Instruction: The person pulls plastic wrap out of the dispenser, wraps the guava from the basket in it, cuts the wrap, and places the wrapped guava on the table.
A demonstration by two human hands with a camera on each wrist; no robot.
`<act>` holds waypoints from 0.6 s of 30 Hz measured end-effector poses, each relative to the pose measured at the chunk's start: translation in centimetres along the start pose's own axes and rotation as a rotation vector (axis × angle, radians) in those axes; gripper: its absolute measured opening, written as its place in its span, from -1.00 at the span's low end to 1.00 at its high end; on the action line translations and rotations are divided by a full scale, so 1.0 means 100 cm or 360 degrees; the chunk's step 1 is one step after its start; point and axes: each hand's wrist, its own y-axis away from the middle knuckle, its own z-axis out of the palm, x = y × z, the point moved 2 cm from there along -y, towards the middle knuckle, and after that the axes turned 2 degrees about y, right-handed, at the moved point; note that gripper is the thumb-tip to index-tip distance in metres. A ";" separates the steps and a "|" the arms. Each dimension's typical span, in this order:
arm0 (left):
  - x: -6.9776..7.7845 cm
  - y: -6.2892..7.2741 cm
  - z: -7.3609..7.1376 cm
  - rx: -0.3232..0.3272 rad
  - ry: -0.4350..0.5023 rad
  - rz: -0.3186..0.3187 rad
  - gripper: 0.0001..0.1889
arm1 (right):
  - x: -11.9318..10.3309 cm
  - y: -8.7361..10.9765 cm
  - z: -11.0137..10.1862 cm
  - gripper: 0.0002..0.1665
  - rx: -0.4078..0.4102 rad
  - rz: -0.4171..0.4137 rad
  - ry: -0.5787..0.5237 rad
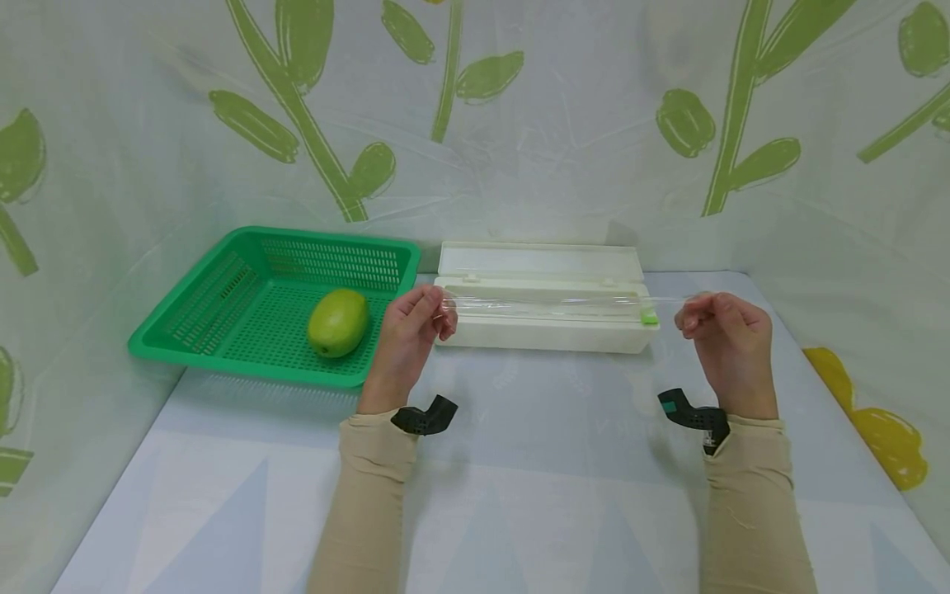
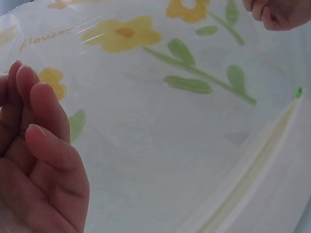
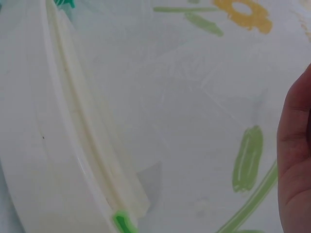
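Note:
A strip of clear plastic wrap is stretched between both hands, above a white wrap dispenser box. My left hand pinches the strip's left end between thumb and fingers, just left of the box. At the other end my right hand pinches the wrap, to the right of the box. The dispenser's lid stands raised at the back, and a bright green slider sits at its right end. In the right wrist view only the edge of my right hand shows; its fingertips are out of frame.
A green plastic basket stands at the left, close behind my left hand, with a yellow-green mango-like fruit in it. Behind the table hangs a pale sheet printed with leaves and flowers.

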 end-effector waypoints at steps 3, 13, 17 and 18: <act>0.002 0.000 0.001 -0.0013 -0.0011 0.0021 -0.79 | -0.001 0.000 0.001 -0.68 0.0001 -0.0006 0.0010; 0.007 0.001 0.003 -0.0072 -0.0021 0.0082 -0.78 | -0.006 0.001 0.006 -0.68 -0.0021 -0.0034 -0.0050; 0.009 0.002 0.004 -0.0076 -0.0029 0.0079 -0.78 | -0.007 0.001 0.007 -0.68 -0.0039 -0.0058 -0.0088; 0.010 0.002 0.004 -0.0077 -0.0028 0.0077 -0.78 | -0.007 0.001 0.007 -0.68 -0.0041 -0.0062 -0.0094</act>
